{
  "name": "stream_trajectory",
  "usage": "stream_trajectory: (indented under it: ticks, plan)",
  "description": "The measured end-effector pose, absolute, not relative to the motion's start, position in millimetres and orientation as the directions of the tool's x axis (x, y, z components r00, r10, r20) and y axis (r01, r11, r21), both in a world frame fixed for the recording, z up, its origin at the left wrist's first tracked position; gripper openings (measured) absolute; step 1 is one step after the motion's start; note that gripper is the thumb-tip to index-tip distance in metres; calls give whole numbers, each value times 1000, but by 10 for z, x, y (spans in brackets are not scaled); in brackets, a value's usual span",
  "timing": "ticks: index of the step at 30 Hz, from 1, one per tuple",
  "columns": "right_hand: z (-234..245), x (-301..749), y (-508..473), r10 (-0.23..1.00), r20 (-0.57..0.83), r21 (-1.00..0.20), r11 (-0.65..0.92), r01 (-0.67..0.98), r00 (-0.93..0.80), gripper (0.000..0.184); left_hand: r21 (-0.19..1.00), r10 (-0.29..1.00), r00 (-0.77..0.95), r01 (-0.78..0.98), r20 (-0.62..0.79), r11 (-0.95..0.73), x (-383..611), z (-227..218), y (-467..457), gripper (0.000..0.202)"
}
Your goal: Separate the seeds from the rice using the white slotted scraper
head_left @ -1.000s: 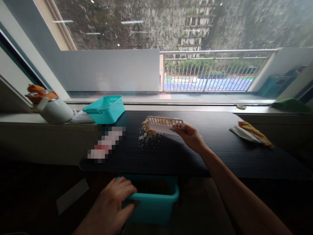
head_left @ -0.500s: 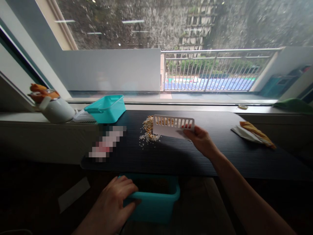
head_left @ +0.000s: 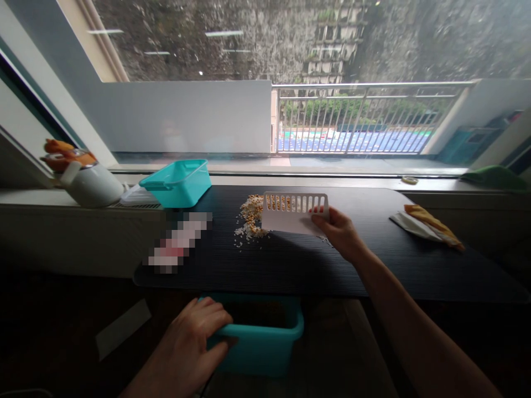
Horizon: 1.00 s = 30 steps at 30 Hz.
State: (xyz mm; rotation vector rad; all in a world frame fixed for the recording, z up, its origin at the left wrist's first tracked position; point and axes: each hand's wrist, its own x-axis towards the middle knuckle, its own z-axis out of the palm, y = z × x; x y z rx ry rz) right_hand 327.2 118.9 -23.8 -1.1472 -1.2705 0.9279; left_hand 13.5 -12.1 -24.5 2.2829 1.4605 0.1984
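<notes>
My right hand (head_left: 338,229) is closed on the right end of a white slotted plastic scraper (head_left: 288,222), held upright over the dark table (head_left: 207,271). Loose grains (head_left: 250,213), white and yellow like rice and corn kernels, lie heaped at the scraper's left end and show through its slots. Just below the table's front edge, my left hand (head_left: 203,331) grips the left rim of a teal plastic bin (head_left: 265,348). The bin's inside is dark, so I cannot tell what it holds.
A second teal bin (head_left: 182,188) stands at the table's back left, beside a white pot with an orange figure on top (head_left: 91,182). A pixelated item (head_left: 178,243) lies at the left. A yellow and white cloth or packet (head_left: 429,226) rests at the right. Behind runs a window.
The scraper has shifted very slightly relative to the grains, and a few white grains now show near my right hand. My left hand keeps its grip on the bin.
</notes>
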Motion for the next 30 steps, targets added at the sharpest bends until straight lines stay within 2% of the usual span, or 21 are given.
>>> stream_trajectory:
  ticks: [9, 15, 21, 30]
  plan:
    - [-190, 3202, 1237, 970, 211, -977, 210, 22, 118, 30, 431, 893, 439, 828, -100, -359, 143, -228, -125, 18]
    - [-205, 3156, 1335, 977, 193, -979, 187, 76, 89, 29, 416, 896, 428, 841, -117, -347, 157, -206, -134, 17]
    - [-151, 3186, 1241, 984, 159, -987, 159, 7, 79, 30, 421, 897, 434, 832, -86, -362, 152, -218, -125, 17]
    - [-136, 3192, 1192, 987, 143, -990, 144, 0, 72, 32, 427, 892, 445, 824, -79, -374, 155, -225, -111, 16]
